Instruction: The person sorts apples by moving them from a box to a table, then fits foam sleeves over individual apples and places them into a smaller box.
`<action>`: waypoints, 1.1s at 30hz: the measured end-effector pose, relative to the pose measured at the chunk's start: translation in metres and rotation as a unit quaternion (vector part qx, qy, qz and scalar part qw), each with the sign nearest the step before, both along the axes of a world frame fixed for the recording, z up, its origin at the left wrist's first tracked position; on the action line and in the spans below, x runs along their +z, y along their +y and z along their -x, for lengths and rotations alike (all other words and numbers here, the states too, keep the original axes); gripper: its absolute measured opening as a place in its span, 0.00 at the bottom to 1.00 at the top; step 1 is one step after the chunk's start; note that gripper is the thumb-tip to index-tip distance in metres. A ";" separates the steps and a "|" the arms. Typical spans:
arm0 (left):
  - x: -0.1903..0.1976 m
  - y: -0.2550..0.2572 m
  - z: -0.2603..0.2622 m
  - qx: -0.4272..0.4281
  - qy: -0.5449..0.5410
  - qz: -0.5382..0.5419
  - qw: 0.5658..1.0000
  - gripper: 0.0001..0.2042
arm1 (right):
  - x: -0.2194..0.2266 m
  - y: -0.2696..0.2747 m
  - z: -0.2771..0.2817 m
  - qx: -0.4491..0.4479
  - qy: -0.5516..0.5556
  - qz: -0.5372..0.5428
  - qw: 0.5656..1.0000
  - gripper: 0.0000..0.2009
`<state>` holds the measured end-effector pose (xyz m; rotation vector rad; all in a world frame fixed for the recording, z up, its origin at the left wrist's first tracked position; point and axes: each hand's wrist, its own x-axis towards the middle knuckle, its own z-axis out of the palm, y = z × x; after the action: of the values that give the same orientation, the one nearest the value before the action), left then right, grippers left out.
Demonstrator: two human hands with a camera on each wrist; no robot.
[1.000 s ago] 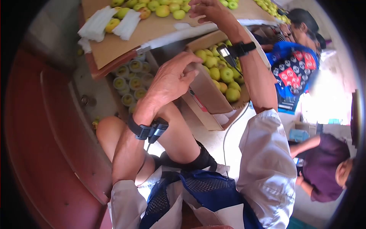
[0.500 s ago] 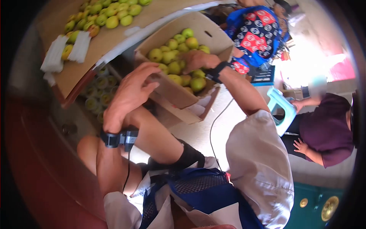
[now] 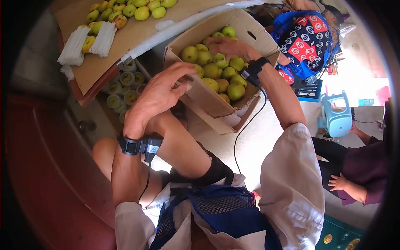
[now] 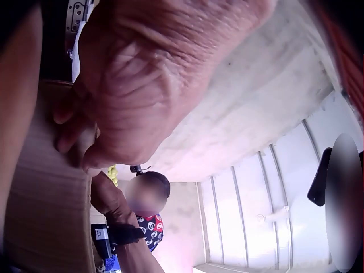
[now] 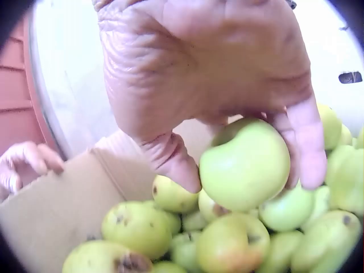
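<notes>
My right hand (image 3: 233, 46) is down among green apples inside a cardboard box (image 3: 200, 93). In the right wrist view, its thumb and fingers curl round a smooth green apple (image 5: 245, 165) above the others. More yellow-green apples (image 5: 233, 243), some with brown spots, lie under it. My left hand (image 3: 156, 93) is at the box's near left side, fingertips right at the rim and thumb spread apart, with no apple in it. The left wrist view has the left hand (image 4: 148, 85) large in front of the box wall.
A cardboard-covered table (image 3: 79, 25) at upper left bears apples and white foam nets (image 3: 103, 39). Below it, netted fruit (image 3: 113, 101) fills another box. One person (image 3: 306, 39) sits behind the box; another (image 3: 366, 171) at right holds a blue stool (image 3: 338, 118). A cable (image 3: 237, 139) trails from my right wrist.
My right hand has come down from over the table into the box and now grips an apple. The left hand stays by the box's rim. The person at right has brought a blue stool into view.
</notes>
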<state>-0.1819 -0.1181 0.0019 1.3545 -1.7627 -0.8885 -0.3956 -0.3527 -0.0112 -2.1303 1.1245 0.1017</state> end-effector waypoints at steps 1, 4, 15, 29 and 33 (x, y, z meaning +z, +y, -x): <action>0.001 0.000 0.001 0.004 -0.003 -0.007 1.000 0.20 | -0.004 -0.003 -0.005 0.004 -0.011 0.007 1.000 0.30; -0.003 -0.003 0.000 -0.003 -0.008 0.008 1.000 0.20 | -0.017 -0.005 -0.024 0.045 0.063 0.041 0.996 0.32; -0.002 -0.009 -0.001 0.008 -0.017 0.012 1.000 0.19 | -0.009 -0.012 -0.063 0.130 0.228 0.088 0.961 0.29; -0.003 -0.032 -0.025 0.019 0.009 0.005 1.000 0.18 | -0.019 -0.040 -0.060 0.107 0.254 0.080 0.958 0.39; -0.002 -0.034 -0.027 0.021 0.038 0.002 0.999 0.14 | 0.033 -0.049 -0.027 -0.051 -0.065 -0.070 0.994 0.36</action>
<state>-0.1546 -0.1521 0.0003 1.3330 -1.6718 -0.9015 -0.3689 -0.4013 0.0220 -1.9232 1.1136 -0.0054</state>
